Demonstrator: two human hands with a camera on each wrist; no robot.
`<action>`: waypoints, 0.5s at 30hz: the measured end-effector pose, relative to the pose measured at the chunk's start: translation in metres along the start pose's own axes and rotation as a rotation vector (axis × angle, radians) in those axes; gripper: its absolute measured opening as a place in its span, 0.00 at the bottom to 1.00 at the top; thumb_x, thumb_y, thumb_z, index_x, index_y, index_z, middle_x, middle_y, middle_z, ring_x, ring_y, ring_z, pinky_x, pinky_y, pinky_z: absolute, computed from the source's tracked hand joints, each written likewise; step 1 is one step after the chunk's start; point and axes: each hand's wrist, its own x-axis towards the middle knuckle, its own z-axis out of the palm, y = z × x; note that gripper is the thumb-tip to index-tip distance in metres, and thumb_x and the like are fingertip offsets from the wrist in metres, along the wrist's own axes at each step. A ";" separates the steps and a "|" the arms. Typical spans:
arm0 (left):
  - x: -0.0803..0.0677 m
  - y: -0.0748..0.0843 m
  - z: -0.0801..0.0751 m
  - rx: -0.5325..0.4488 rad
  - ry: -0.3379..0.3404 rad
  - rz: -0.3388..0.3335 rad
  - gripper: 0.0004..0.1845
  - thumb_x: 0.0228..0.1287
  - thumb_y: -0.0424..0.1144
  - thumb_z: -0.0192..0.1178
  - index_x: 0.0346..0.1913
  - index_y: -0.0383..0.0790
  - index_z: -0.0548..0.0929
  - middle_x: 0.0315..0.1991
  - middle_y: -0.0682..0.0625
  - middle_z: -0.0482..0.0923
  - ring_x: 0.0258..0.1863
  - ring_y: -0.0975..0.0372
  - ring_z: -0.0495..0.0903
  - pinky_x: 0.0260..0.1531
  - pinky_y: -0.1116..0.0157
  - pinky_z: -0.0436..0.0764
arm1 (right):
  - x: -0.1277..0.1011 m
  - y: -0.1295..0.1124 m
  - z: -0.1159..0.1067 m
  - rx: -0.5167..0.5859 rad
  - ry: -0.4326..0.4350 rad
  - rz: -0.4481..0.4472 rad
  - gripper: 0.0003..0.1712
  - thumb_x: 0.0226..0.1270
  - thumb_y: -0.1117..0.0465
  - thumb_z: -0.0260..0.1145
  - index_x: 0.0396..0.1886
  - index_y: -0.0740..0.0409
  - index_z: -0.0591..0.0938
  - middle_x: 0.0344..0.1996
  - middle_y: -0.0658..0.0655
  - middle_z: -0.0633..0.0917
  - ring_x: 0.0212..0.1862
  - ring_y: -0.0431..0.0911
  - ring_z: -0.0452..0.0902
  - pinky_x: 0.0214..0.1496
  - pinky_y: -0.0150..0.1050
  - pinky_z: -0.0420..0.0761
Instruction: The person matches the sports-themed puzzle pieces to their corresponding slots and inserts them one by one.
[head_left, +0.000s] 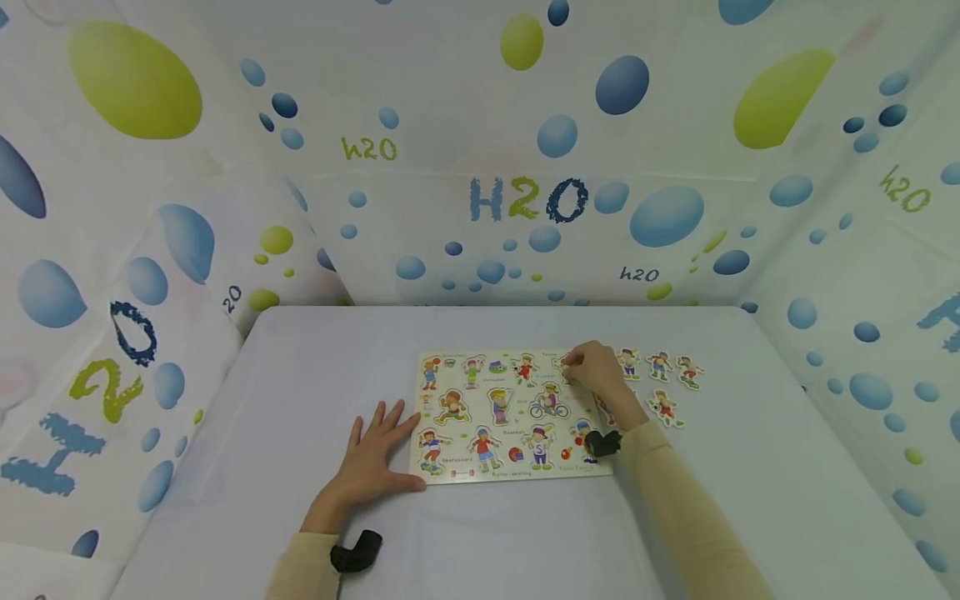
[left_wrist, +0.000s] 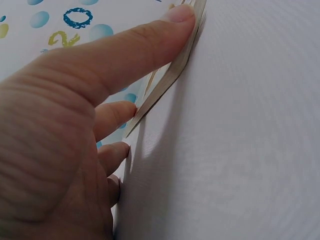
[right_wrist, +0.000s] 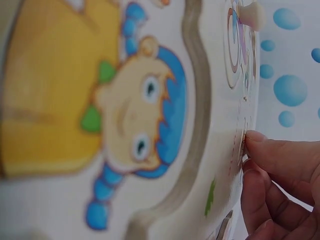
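A wooden puzzle board [head_left: 480,477] with sports-playing cartoon children lies on the white-covered table. My left hand [head_left: 381,454] rests at its left side with spread fingers, and the thumb [left_wrist: 150,42] touches the board's near left corner. Over the far right corner, my right hand [head_left: 597,371] pinches a small puzzle piece, mostly hidden by the fingers. In the right wrist view the thumb [right_wrist: 280,152] and fingertips meet low against the board surface. A blue-haired figure [right_wrist: 132,117] on the board fills the left of that view.
Several loose child-shaped pieces lie right of the board, including one with a ball [head_left: 664,408] and one at the far right [head_left: 687,372]. Another is partly covered by my right wrist. Behind the table [head_left: 300,342] hangs a cloth [head_left: 450,125] with blue and green dots.
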 end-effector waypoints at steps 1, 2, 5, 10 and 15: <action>0.000 0.000 0.000 0.000 -0.001 0.001 0.57 0.34 0.58 0.79 0.72 0.43 0.67 0.77 0.38 0.51 0.77 0.38 0.40 0.71 0.36 0.31 | 0.000 0.000 0.000 0.001 -0.002 0.003 0.08 0.60 0.61 0.71 0.37 0.60 0.88 0.33 0.59 0.88 0.34 0.51 0.82 0.34 0.44 0.81; 0.000 0.000 0.000 0.000 -0.002 0.001 0.57 0.34 0.58 0.79 0.72 0.43 0.67 0.77 0.38 0.51 0.77 0.39 0.40 0.71 0.37 0.31 | 0.000 -0.001 0.000 0.002 -0.003 0.008 0.08 0.60 0.61 0.71 0.37 0.60 0.88 0.33 0.59 0.88 0.34 0.51 0.82 0.34 0.44 0.81; 0.001 -0.001 0.001 -0.003 -0.005 0.001 0.58 0.34 0.58 0.79 0.72 0.43 0.67 0.77 0.38 0.50 0.77 0.39 0.40 0.71 0.37 0.31 | -0.001 -0.001 -0.001 -0.002 -0.003 0.021 0.09 0.60 0.60 0.71 0.38 0.60 0.88 0.33 0.59 0.88 0.34 0.50 0.82 0.34 0.43 0.80; 0.002 -0.002 0.001 -0.006 -0.010 -0.002 0.58 0.33 0.58 0.79 0.72 0.44 0.66 0.77 0.39 0.50 0.77 0.39 0.39 0.71 0.37 0.31 | -0.001 -0.002 0.000 -0.002 -0.002 0.037 0.08 0.60 0.60 0.71 0.37 0.59 0.88 0.33 0.58 0.88 0.33 0.49 0.81 0.33 0.42 0.79; 0.003 -0.003 0.000 0.003 -0.010 -0.001 0.57 0.34 0.58 0.79 0.72 0.43 0.67 0.77 0.38 0.50 0.77 0.39 0.39 0.71 0.37 0.31 | 0.000 0.000 0.000 0.020 -0.007 0.024 0.10 0.61 0.61 0.71 0.39 0.62 0.88 0.34 0.59 0.87 0.35 0.50 0.81 0.36 0.43 0.81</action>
